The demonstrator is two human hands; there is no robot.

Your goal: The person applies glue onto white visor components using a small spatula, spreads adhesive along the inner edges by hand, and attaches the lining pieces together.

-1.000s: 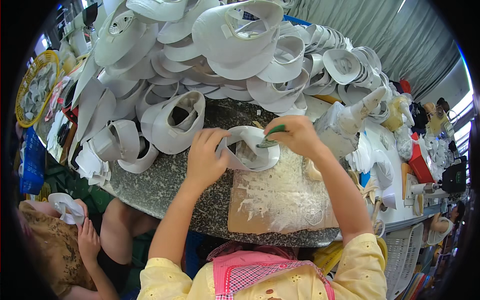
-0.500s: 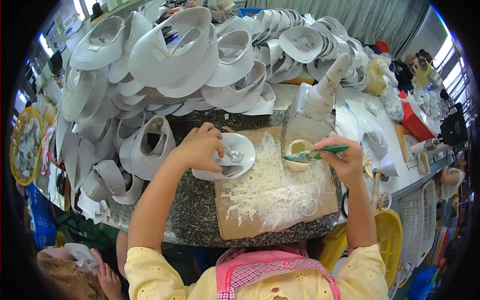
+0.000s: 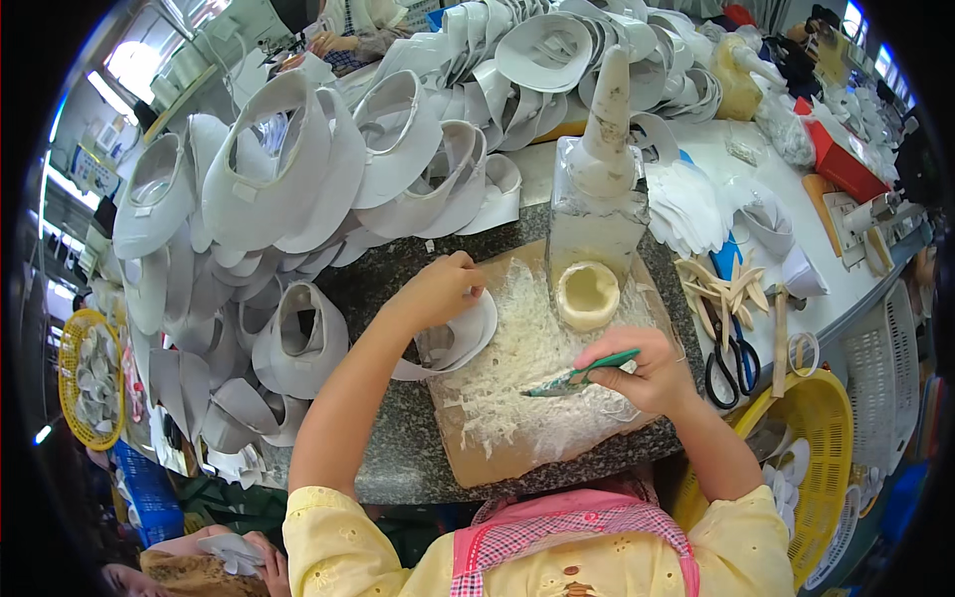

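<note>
A curved white piece, shaped like part of a visor, is pinched by its edge in my left hand, the fingers closed. It rests partly over the paste-covered cardboard. In my right hand is a slim green brush, its tip pointing left and smeared with pale paste, just above the cardboard. Behind it stands a round paste pot with a thick cream-coloured crust. A cone-topped container, coated with dried paste, is right behind the pot.
Stacked white visors crowd the left and back of the dark stone worktop. To the right are black-handled scissors, wooden clips, a roll of tape and a yellow basket. Another person's hands hold white pieces at lower left.
The brush has left the pot and come down toward me and left over the cardboard. My left hand has shifted right with the white piece, now turned more edge-on. The view has swung.
</note>
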